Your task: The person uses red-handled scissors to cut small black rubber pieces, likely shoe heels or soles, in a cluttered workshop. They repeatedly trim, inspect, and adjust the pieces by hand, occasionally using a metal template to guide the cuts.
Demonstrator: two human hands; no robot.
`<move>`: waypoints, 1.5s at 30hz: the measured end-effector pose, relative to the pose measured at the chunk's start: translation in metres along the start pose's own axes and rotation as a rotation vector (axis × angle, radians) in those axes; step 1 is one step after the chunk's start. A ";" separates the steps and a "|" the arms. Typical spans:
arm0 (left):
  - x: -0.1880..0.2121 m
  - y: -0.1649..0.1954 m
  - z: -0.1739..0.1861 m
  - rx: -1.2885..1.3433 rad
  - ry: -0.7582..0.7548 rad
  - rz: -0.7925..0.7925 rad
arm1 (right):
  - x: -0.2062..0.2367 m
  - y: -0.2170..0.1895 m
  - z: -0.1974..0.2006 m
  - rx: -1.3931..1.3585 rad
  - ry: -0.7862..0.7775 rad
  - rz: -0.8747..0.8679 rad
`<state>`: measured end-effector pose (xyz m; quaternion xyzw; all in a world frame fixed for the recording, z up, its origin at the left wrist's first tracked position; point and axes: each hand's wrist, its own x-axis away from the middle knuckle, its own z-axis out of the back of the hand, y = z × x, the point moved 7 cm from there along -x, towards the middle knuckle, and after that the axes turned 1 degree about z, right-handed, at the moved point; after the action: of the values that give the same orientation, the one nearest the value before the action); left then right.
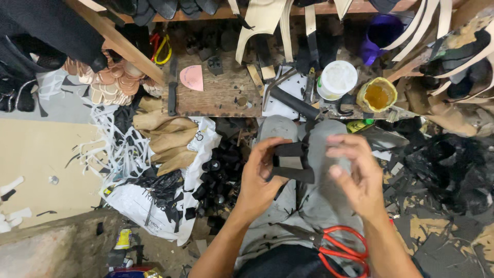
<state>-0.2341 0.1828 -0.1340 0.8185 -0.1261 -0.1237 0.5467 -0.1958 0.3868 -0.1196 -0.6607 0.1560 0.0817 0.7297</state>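
Over the person's lap, near the middle of the view, the left hand (257, 177) pinches a black strap piece (292, 162) between thumb and fingers, its bands lying across the grey-trousered knees. The right hand (355, 172) hovers just right of it, blurred, fingers loosely spread and holding nothing that I can make out; its fingertips sit close to the strap's right end, but whether they touch it I cannot tell.

Red-handled scissors (337, 247) rest on the near thigh, blades pointing left, just below the right forearm. They look the likeliest trouble: a shift of the knee or a dropping wrist could tip them to the floor or catch the arm.

Far right on the wooden worktop (218, 95) an open pot of amber glue (377, 95) stands beside a white-lidded tub (337, 80), close to the edge above the knees; a careless reach could knock it down.

Strap held by one end only could slip into the black offcuts (216, 180) heaped at left, where it would be hard to find.
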 end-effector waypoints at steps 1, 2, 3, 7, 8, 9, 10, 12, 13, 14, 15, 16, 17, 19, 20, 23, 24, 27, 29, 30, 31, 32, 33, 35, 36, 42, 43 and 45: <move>0.001 0.000 0.001 0.030 -0.002 -0.010 | -0.012 0.021 0.021 -0.021 0.090 -0.085; 0.003 0.001 0.001 0.003 -0.002 -0.011 | -0.029 0.041 0.044 0.098 0.183 -0.117; 0.006 0.002 0.002 -0.022 -0.009 -0.009 | -0.041 0.057 0.070 0.222 0.282 -0.148; 0.012 0.011 0.004 -0.073 -0.053 -0.075 | -0.068 0.104 0.119 1.085 0.095 -0.094; 0.014 0.013 0.005 -0.098 -0.050 -0.080 | -0.071 0.113 0.118 1.213 0.035 -0.001; 0.016 0.016 0.005 -0.126 -0.043 -0.083 | -0.071 0.123 0.121 1.229 0.019 0.001; 0.018 0.018 0.006 -0.157 -0.034 -0.087 | -0.073 0.132 0.122 1.243 0.004 0.006; 0.019 0.021 0.005 -0.141 -0.037 -0.105 | -0.076 0.146 0.124 1.280 -0.027 -0.011; 0.019 0.023 0.004 -0.135 -0.037 -0.111 | -0.078 0.151 0.124 1.304 -0.042 -0.035; 0.019 0.026 0.003 -0.157 -0.044 -0.148 | -0.080 0.155 0.125 1.328 -0.054 -0.056; 0.020 0.030 0.003 -0.181 -0.047 -0.187 | -0.082 0.155 0.125 1.359 -0.065 -0.063; 0.022 0.035 0.004 -0.210 -0.043 -0.223 | -0.082 0.156 0.126 1.382 -0.085 -0.068; 0.023 0.039 0.006 -0.287 -0.035 -0.264 | -0.082 0.158 0.126 1.404 -0.111 -0.070; 0.024 0.045 0.008 -0.439 -0.026 -0.345 | -0.079 0.148 0.129 1.339 -0.027 0.070; 0.023 0.045 0.012 -0.426 -0.004 -0.347 | -0.076 0.143 0.130 1.307 0.020 0.138; 0.020 0.038 0.015 -0.332 0.021 -0.344 | -0.064 0.152 0.135 1.305 -0.069 0.014; 0.019 0.035 0.014 -0.271 0.014 -0.333 | -0.061 0.149 0.136 1.280 -0.032 0.030; 0.017 0.029 0.012 -0.176 -0.005 -0.319 | -0.058 0.129 0.135 1.284 0.017 0.069; 0.018 0.028 0.011 -0.149 -0.009 -0.291 | -0.064 0.107 0.119 1.364 -0.041 0.092; 0.019 0.028 0.011 -0.132 -0.014 -0.264 | -0.066 0.088 0.114 1.269 -0.007 0.070; 0.018 0.028 0.011 -0.115 -0.018 -0.242 | -0.069 0.066 0.108 1.172 0.029 0.054; 0.016 0.030 0.010 -0.101 -0.036 -0.235 | -0.075 0.042 0.101 1.072 0.061 0.047; 0.017 0.032 0.009 -0.090 -0.048 -0.220 | -0.074 0.014 0.096 0.824 0.136 0.056; 0.023 0.034 0.003 -0.076 -0.060 -0.173 | -0.051 -0.036 0.074 0.524 0.210 0.062; 0.023 0.035 0.000 -0.076 -0.070 -0.162 | -0.041 -0.057 0.058 0.475 0.224 0.085; 0.023 0.041 -0.021 -0.131 -0.154 -0.164 | -0.019 -0.115 -0.029 0.641 -0.203 0.439; 0.026 0.044 -0.022 -0.143 -0.164 -0.166 | -0.018 -0.116 -0.035 0.653 -0.225 0.447; 0.030 0.048 -0.024 -0.167 -0.175 -0.177 | -0.018 -0.119 -0.041 0.642 -0.242 0.461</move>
<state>-0.2009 0.1749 -0.0824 0.7641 -0.0900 -0.2524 0.5868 -0.1784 0.3344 -0.0054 -0.3327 0.2308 0.2673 0.8744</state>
